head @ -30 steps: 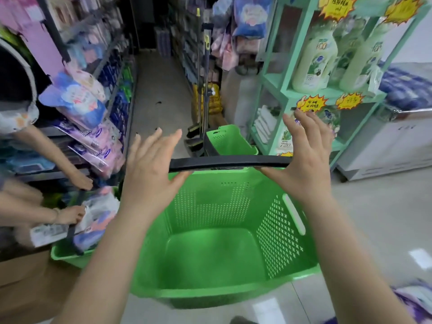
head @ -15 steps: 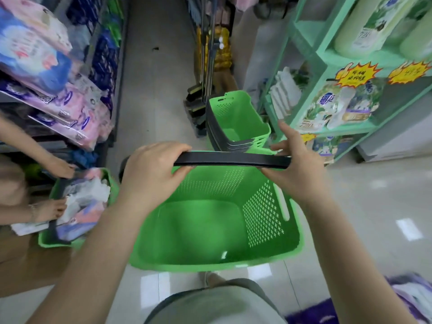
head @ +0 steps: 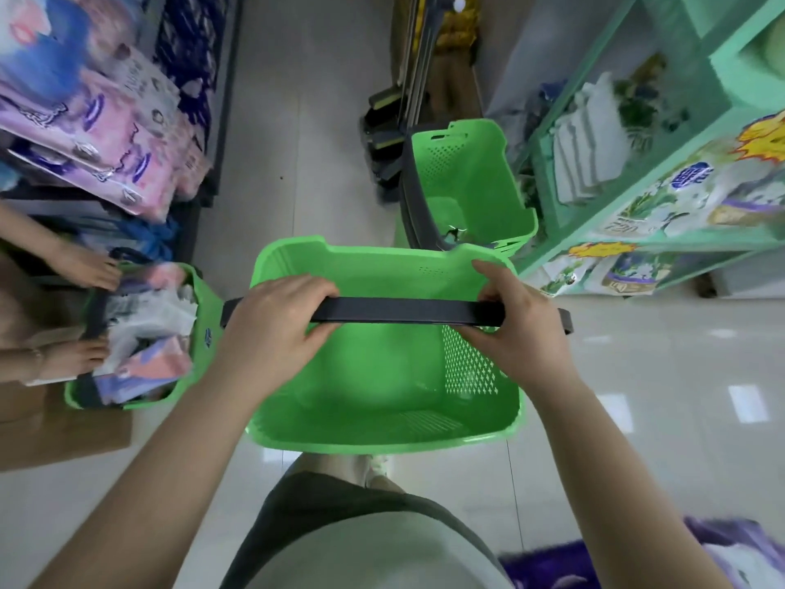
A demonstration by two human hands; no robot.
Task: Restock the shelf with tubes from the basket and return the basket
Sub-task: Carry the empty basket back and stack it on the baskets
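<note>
- The green basket hangs at centre frame, no tubes visible inside; I judge the restocking done and the return under way
- Left hand wraps the black handle at 9 o'clock, its grip clamped on the bar; right hand clamps the same bar at 3 o'clock; two holds probably keep the basket level
- A stack of green baskets stands on the floor at 1 o'clock, just beyond the rim; likely the drop-off spot
- Another person's hands work a filled basket at 9 o'clock
</note>
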